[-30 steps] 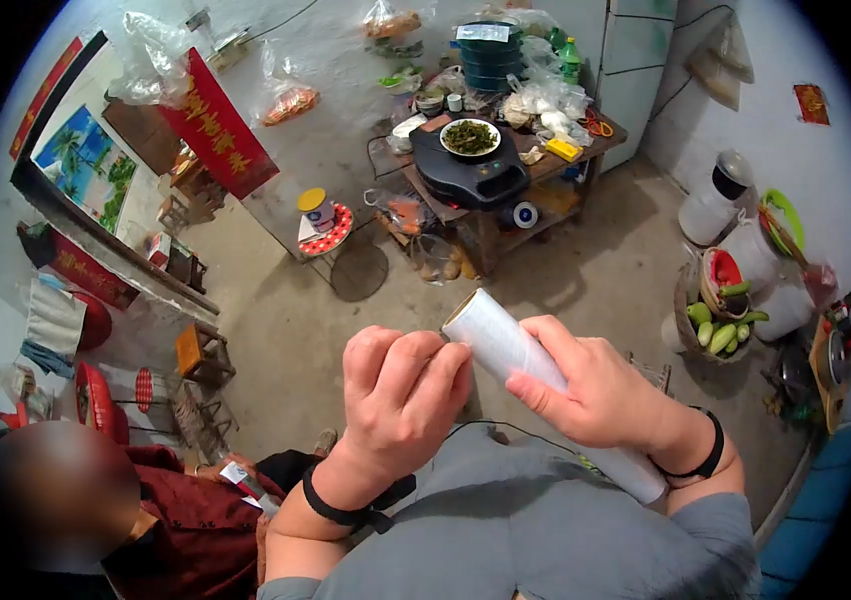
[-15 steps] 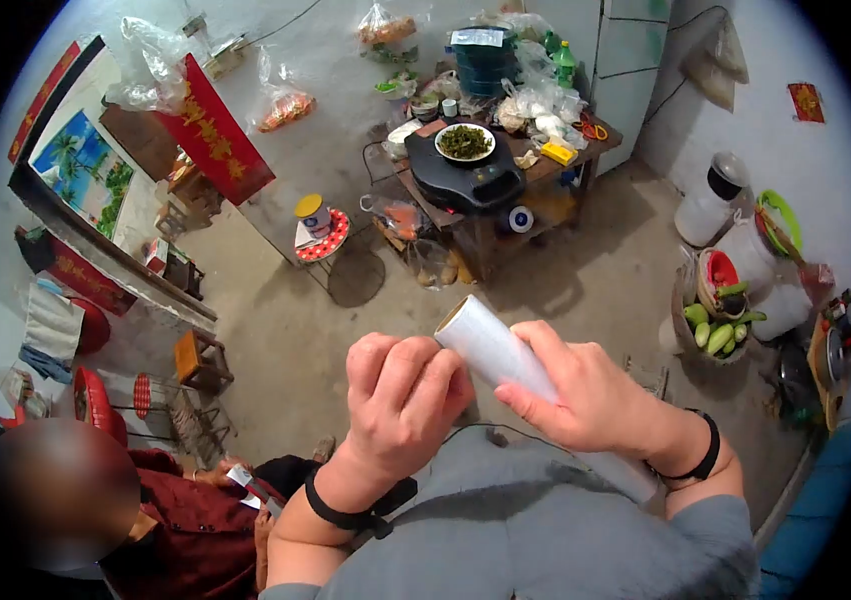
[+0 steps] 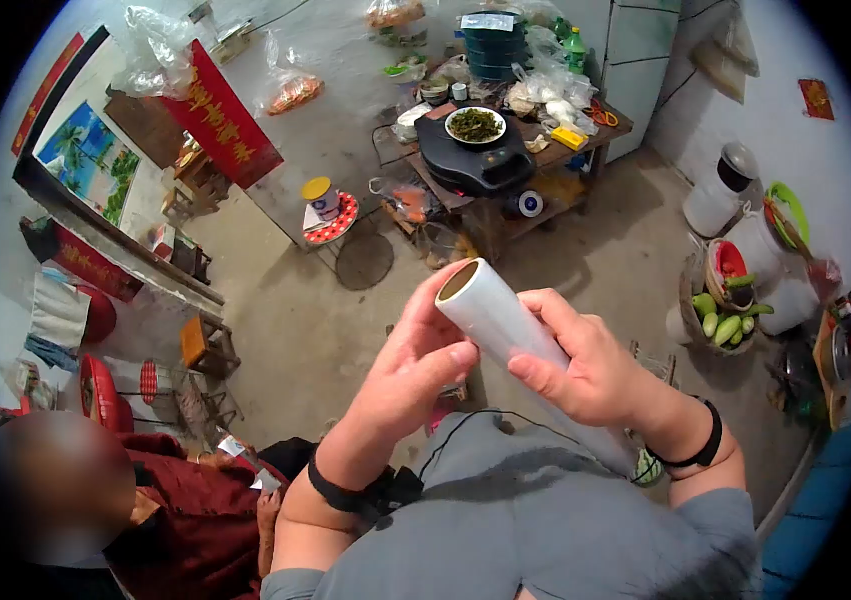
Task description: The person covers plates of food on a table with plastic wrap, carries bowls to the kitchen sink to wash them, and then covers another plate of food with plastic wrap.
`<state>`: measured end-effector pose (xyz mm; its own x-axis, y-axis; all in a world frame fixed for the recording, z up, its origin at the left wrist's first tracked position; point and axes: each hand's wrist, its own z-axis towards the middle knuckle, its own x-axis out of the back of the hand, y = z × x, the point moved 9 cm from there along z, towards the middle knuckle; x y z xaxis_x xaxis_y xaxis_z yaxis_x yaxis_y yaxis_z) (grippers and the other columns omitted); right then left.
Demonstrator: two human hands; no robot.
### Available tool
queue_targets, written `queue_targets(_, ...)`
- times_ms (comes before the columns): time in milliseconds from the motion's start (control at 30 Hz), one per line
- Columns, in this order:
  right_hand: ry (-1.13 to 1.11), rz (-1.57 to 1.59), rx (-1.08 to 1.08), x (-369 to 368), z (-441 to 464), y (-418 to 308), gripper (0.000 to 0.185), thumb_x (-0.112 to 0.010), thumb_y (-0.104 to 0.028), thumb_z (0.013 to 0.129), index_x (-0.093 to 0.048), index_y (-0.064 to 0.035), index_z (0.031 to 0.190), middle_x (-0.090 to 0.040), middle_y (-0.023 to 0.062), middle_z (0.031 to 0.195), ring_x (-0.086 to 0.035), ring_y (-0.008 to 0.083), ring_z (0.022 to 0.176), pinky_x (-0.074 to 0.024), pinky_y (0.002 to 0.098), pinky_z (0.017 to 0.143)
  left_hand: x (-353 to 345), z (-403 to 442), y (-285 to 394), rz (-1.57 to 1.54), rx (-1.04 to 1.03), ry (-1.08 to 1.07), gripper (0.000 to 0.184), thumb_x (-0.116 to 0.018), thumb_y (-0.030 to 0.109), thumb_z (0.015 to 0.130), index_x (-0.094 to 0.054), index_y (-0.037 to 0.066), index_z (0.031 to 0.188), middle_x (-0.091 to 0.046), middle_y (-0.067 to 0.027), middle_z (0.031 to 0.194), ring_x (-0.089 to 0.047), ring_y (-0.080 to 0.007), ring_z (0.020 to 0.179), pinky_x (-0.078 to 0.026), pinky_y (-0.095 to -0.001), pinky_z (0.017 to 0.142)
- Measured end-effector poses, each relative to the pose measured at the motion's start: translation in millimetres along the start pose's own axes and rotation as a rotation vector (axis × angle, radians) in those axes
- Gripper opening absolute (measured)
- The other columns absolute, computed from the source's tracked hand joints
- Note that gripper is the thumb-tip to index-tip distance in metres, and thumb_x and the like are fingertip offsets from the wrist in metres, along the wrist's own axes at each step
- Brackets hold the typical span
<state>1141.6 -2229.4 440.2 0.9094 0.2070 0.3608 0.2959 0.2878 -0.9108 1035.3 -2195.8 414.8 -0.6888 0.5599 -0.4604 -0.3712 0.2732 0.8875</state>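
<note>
A long roll of clear plastic film [image 3: 510, 325] on a brown cardboard core slants across in front of my grey shirt, its hollow end up and to the left. My right hand [image 3: 590, 370] is wrapped round the roll's middle, thumb on the near side. Beside the upper end, my left hand [image 3: 405, 360] is open, with its fingers stretched up along the roll's left edge and its thumb apart from them. The fingertips are partly hidden behind the core end, so I cannot tell how firmly they touch it.
Ahead stands a wooden table with a black electric griddle [image 3: 475, 165] and a plate of green food [image 3: 475, 125]. A polka-dot stool [image 3: 333, 228] holds a tin. At right is a basket of green vegetables [image 3: 725, 325]. A person in a dark red shirt [image 3: 190, 500] is at lower left.
My left hand has gone from curled fingers beside the roll to stretched fingers along its upper end. The roll's end has tipped slightly up, and the view has shifted a little.
</note>
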Motion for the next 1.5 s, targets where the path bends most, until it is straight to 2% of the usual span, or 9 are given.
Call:
queue_targets(333,0.026,-0.052,0.038,-10.0,4.8,-0.8,0.043,-0.055,-0.03,0.084,-0.039,0.0003,0.109,-0.06,0.0226,0.083,-0.062,0.0359,0.074,-0.0485,0.038,0.064,-5.2,2.7,11.6,-0.063,-0.001,-0.01,0.056,-0.05,0.006,0.078,-0.028,0.008,0.13,-0.048,-0.0123,0.122,-0.05,-0.0146,0.104,-0.04,-0.0205,0.069)
queue_targets(667,0.04,0.027,0.068,-21.0,6.2,-2.3,0.042,-0.055,-0.029,0.085,-0.038,0.0002,0.11,-0.061,0.0221,0.082,-0.063,0.034,0.075,-0.0489,0.0377,0.064,5.8,-3.0,5.7,-0.089,0.05,-0.003,0.055,-0.052,0.006,0.078,-0.028,0.009,0.129,-0.049,-0.0119,0.12,-0.051,-0.0177,0.104,-0.041,-0.0256,0.079)
queue_targets(767,0.029,0.005,0.062,-23.6,7.2,-1.5,0.042,-0.055,-0.029,0.085,-0.038,0.0002,0.11,-0.061,0.0222,0.083,-0.063,0.0342,0.075,-0.0491,0.0378,0.065,5.1,-4.3,11.2,-0.044,-0.006,0.093,0.059,-0.054,0.011,0.072,-0.032,0.006,0.126,-0.051,-0.0153,0.117,-0.054,-0.0166,0.098,-0.04,-0.0173,0.062)
queue_targets(967,0.007,0.026,0.055,-25.8,10.3,-1.4,0.042,-0.055,-0.029,0.085,-0.038,0.0002,0.11,-0.06,0.0222,0.083,-0.063,0.0349,0.075,-0.049,0.0376,0.065,3.7,-5.8,12.5,-0.089,0.003,0.006,0.058,-0.048,0.0,0.074,-0.028,0.009,0.128,-0.048,-0.0123,0.119,-0.048,-0.0183,0.107,-0.042,-0.0256,0.078)
queue_targets(1033,0.012,0.022,0.069,-25.6,11.5,-0.7,0.042,-0.055,-0.029,0.085,-0.038,0.0,0.11,-0.06,0.022,0.083,-0.063,0.0349,0.075,-0.0489,0.0375,0.065,8.1,-6.2,14.5,-0.015,-0.024,0.067,0.061,-0.052,0.008,0.07,-0.031,0.004,0.126,-0.048,-0.0157,0.119,-0.052,-0.0198,0.102,-0.042,-0.0196,0.066)
queue_targets(1267,0.103,-0.004,0.11,-19.0,13.9,2.6,0.042,-0.055,-0.03,0.084,-0.038,-0.0013,0.11,-0.06,0.0208,0.08,-0.062,0.0351,0.073,-0.0475,0.0375,0.062,16.9,-7.7,11.8,-0.036,-0.087,0.033,0.064,-0.055,-0.004,0.07,-0.028,0.007,0.127,-0.048,-0.008,0.11,-0.05,-0.0132,0.089,-0.043,-0.0246,0.071)
queue_targets(1333,0.086,-0.025,0.065,-17.1,14.1,2.5,0.042,-0.055,-0.031,0.085,-0.038,-0.0016,0.11,-0.059,0.0204,0.079,-0.062,0.0345,0.073,-0.0471,0.0373,0.062,20.5,-23.2,48.8,0.576,-0.563,0.258,0.06,-0.067,-0.004,0.066,-0.041,0.008,0.119,-0.047,-0.0071,0.1,-0.048,-0.0143,0.08,-0.043,-0.0247,0.068)
queue_targets(1433,0.045,-0.023,0.014,-16.1,15.7,7.9,0.042,-0.055,-0.032,0.085,-0.038,-0.0021,0.11,-0.059,0.0194,0.077,-0.061,0.0332,0.071,-0.0464,0.0366,0.061,-2.4,-34.2,71.8,1.188,-0.856,0.244,0.047,-0.072,-0.003,0.061,-0.054,0.009,0.103,-0.047,-0.0072,0.096,-0.047,-0.0165,0.077,-0.043,-0.0256,0.067)
queue_targets(1500,0.02,-0.002,0.011,-16.4,17.4,9.0,0.042,-0.054,-0.033,0.085,-0.039,-0.0023,0.11,-0.059,0.0187,0.076,-0.061,0.0324,0.069,-0.0461,0.0362,0.061,1.9,-30.0,73.4,1.09,-0.799,0.291,0.032,-0.073,-0.003,0.058,-0.061,0.009,0.086,-0.046,-0.0065,0.091,-0.046,-0.0188,0.075,-0.042,-0.0268,0.065)
